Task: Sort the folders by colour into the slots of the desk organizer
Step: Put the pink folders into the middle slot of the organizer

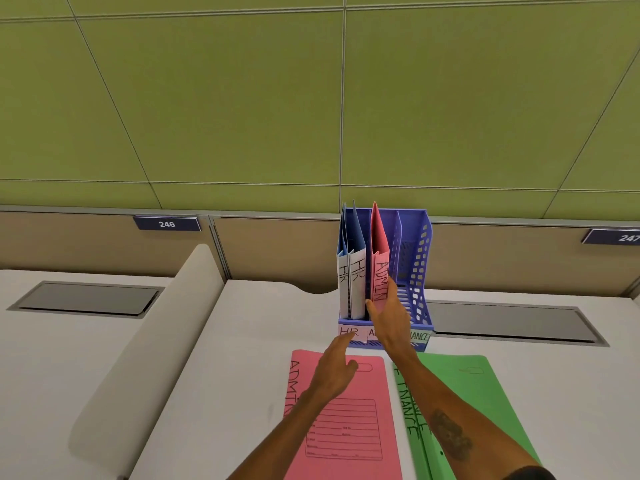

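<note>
A blue desk organizer [420,258] stands at the back of the white desk, with labels HR, ADMIN and FINANCE on its front. Two blue folders [353,271] marked HR stand in its left slot. A pink folder [379,258] marked ADMIN stands upright in the middle slot, and my right hand [388,320] grips its front edge. The right slot holds nothing. My left hand [337,367] hovers with fingers loosely apart over a second pink ADMIN folder [349,427] lying flat on the desk. Green FINANCE folders [464,403] lie flat to its right.
A low white divider [156,341] curves across the desk on the left. Grey recessed cable lids [86,299] [512,322] sit at the back left and back right. A green partition wall [242,105] rises behind, with number plates 246 [167,224] and 247.
</note>
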Available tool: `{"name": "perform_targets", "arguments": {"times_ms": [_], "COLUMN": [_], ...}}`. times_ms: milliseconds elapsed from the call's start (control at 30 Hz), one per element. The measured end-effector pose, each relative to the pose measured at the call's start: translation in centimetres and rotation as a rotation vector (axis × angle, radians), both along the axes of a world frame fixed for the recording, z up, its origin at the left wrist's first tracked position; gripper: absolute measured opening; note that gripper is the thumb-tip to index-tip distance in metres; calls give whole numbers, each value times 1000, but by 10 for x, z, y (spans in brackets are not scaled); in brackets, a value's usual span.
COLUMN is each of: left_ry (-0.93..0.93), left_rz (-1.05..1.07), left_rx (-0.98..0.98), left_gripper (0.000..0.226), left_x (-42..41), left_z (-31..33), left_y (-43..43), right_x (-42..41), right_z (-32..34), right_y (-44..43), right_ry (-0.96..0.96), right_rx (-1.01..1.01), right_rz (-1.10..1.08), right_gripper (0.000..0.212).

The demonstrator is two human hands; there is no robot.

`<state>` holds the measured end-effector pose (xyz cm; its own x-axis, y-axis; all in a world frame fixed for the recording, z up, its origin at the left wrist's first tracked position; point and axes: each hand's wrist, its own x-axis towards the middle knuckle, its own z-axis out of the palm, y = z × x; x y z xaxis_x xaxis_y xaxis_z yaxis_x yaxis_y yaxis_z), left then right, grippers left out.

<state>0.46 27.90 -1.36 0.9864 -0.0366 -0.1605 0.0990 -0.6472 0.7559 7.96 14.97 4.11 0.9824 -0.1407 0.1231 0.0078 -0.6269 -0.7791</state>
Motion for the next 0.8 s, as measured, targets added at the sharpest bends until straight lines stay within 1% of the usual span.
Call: {"name": "perform_targets", "arguments": {"times_ms": [167,267,333,467,567,633,733,800], "left_ry": [-5,4,7,57,124,163,239,271], "left_rz": [52,100,135,243,329,382,425,444], "left_rx": [-27,-1,12,55,131,173,246,259], "left_gripper": [61,61,62,67,68,66,66,66], "left_x": [-18,-33,-44,-72,-94,-107,-126,-136], "left_z": [-3,-6,-10,-22,-34,-41,-50,-55], "left_y": [8,14,19,32,44,53,62,65], "right_x": [-14,-24,-33,-61,-87,-104,-127,-143], "right_z": [-4,-6,-7,-24,-47,-62,-83,-95], "right_y": [-7,-10,-11,-12,-15,-16,-19,-21], "right_ry": [79,84,87,132,179,243,385,455], "right_rx": [-86,-107,-85,-33,-98,-109,-148,-154], "right_rz": [9,24,23,10,36,43,55,57], "right_gripper": [78,80,80,71,62,58,45,40]}}
